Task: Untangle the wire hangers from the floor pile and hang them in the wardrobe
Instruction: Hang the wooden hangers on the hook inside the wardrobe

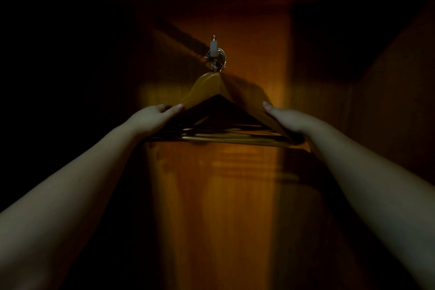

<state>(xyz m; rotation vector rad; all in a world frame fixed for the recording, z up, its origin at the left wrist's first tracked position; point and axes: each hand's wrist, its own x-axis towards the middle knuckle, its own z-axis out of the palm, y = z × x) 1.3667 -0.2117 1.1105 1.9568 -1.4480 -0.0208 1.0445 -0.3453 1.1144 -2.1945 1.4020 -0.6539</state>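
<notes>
I see my left hand and right hand gripping the ends of wooden hangers, fingers curled round, hanging from a wardrobe hook.

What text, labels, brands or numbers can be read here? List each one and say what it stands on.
None: no word, label, brand, number or sign can be read in this dim head view.
The wooden hangers held by the left hand and the right hand show no print.
The hook and the wardrobe panel behind it are bare of any marking that shows.
</notes>
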